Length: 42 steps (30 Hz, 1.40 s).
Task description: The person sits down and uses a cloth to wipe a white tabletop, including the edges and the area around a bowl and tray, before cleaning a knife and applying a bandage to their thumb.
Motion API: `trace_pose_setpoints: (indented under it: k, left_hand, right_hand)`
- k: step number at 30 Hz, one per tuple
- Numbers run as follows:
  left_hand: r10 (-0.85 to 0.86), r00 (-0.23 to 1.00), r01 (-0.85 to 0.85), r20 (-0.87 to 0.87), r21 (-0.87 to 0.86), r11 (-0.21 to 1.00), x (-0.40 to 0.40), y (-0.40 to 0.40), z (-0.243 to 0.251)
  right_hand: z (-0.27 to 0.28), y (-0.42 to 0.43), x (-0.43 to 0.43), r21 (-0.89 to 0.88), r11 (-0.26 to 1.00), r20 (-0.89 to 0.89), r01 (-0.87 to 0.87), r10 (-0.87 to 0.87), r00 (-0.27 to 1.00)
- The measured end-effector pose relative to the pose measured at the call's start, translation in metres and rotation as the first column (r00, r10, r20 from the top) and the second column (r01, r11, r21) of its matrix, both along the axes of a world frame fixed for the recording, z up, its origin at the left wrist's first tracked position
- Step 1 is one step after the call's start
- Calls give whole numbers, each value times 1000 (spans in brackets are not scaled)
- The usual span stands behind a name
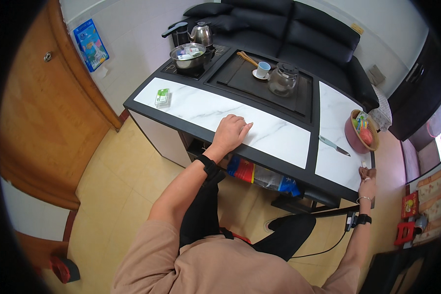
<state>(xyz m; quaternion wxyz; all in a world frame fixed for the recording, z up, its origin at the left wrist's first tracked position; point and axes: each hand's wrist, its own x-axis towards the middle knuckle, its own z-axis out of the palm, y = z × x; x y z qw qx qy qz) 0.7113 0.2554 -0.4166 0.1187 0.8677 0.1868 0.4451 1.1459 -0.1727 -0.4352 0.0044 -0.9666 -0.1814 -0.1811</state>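
My left hand [232, 131] rests palm down on the white marble-patterned panel [279, 141] of the tea table, fingers slightly bent and thumb apart. Nothing shows in it, though its underside is hidden. At the table's right front corner, my right hand [367, 189] grips a crumpled brown cloth [366, 172]. A kitchen knife [334, 145] with a pale green handle lies beyond the cloth, its blade tip towards it. Close by stands a pink basket [354, 137] holding fruit and small packets. To the left of my left hand sits a clear plastic box [162, 98] with a green label.
A glass pot [283, 80], a cup [263, 69] on a saucer and wooden tongs [247, 58] occupy the dark tea tray [235, 81]. Behind it, a lidded pot [188, 57] and a metal kettle [201, 35] stand at left. A black cable [327, 250] runs from my right wrist.
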Motion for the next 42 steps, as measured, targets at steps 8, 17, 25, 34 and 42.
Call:
trace_pose_setpoints:
  k: [8,17,25,34,42]
  left_hand:
    - [-33,999,34,9,-48,998,7,4,0]
    - [-20,1000,19,-17,-43,999,14,2,0]
    - [2,1000,-1,24,-26,1000,7,-1,-2]
    - [-96,993,102,-67,98,990,4,-8,3]
    - [-207,957,223,-201,57,973,55,-78,7]
  right_hand:
    - [49,32,-37,411,901,-282,-141,273,920]
    - [54,110,-61,257,845,50,-469,473,880]
    - [40,153,-83,46,880,-178,-474,474,863]
    - [40,192,-190,7,734,-78,-679,678,731]
    - [34,202,-216,137,692,-48,-709,719,693]
